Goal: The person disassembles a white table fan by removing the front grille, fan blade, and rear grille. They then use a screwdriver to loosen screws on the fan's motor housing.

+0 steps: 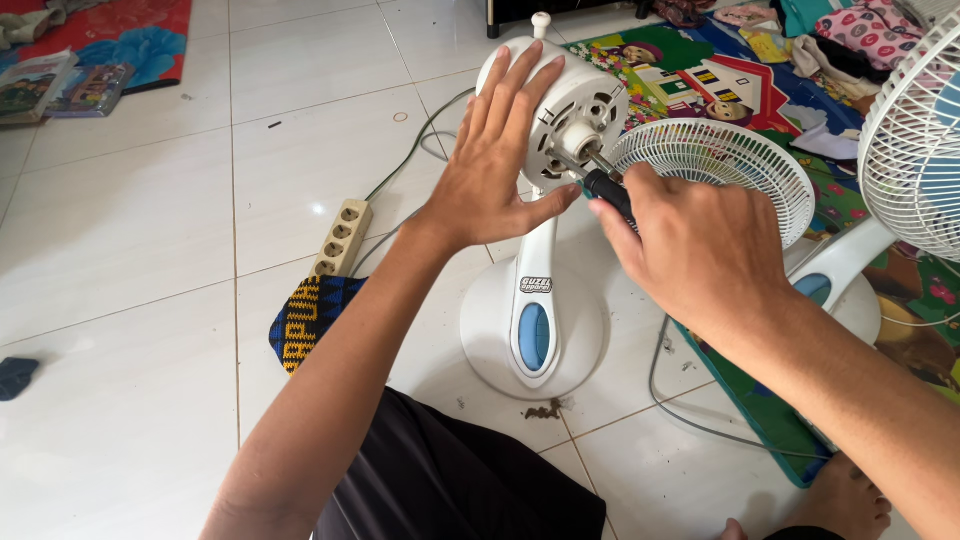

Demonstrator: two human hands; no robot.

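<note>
Fan point(535, 300) stands on the tiled floor point(130, 230) at frame centre, white with a blue oval on the stem, grille and blade off. Nearest, at 6 o'clock: dark shorts point(440, 480) and a bare foot point(840, 500) at 4. Small dirt patch point(545, 410) on the tile at the base's near edge. Grey cable point(680, 410) loops right of the base.

Right hand point(700, 250) at 3 o'clock of the stem, fingers curled tight round a screwdriver point(608, 190) with a black handle; its tip sits at the motor housing point(565, 110) face, beside the shaft. Left hand point(495, 160) is spread flat, palm pressed on the housing's left side, thumb hooked under it.

Knit cloth point(305, 320), blue and yellow, at 9 o'clock of the base, touching a beige power strip point(342, 237) just beyond. Loose grille point(720, 170) lies at 2 o'clock on a picture mat point(700, 70). Second fan point(915, 140) at the right edge. Clothes point(840, 35) piled at 1 o'clock, far. Books point(55, 85) far at 10.
</note>
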